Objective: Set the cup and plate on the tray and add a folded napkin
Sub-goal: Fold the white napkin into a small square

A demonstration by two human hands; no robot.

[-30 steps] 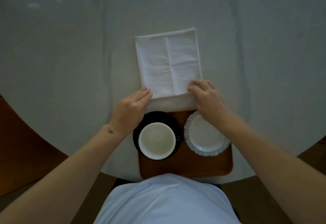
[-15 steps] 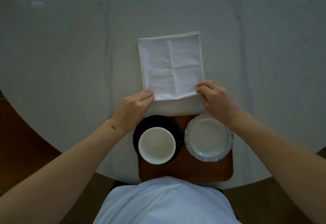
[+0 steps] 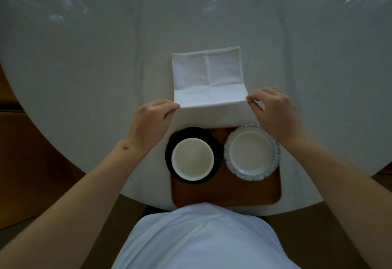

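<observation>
A white cloth napkin (image 3: pixel 206 73) lies on the table just beyond the tray, its near edge lifted off the cloth. My left hand (image 3: pixel 151 120) pinches the near left corner and my right hand (image 3: pixel 275 111) pinches the near right corner. On the wooden tray (image 3: pixel 227 194) at the table's near edge stands a white cup (image 3: pixel 192 158) on a black saucer (image 3: pixel 171 141) at the left. A small plate (image 3: pixel 251 152) with a blue patterned rim sits at the right.
A pale cloth covers the round table (image 3: pixel 84 67), with long creases running away from me. Brown floor (image 3: pixel 31 162) shows past the table edge on both sides. My light shirt (image 3: pixel 203 237) fills the bottom of the view.
Both hands have raised the napkin's near edge off the table, and it now stands up as a lifted flap. The tray, cup and plate have not moved.
</observation>
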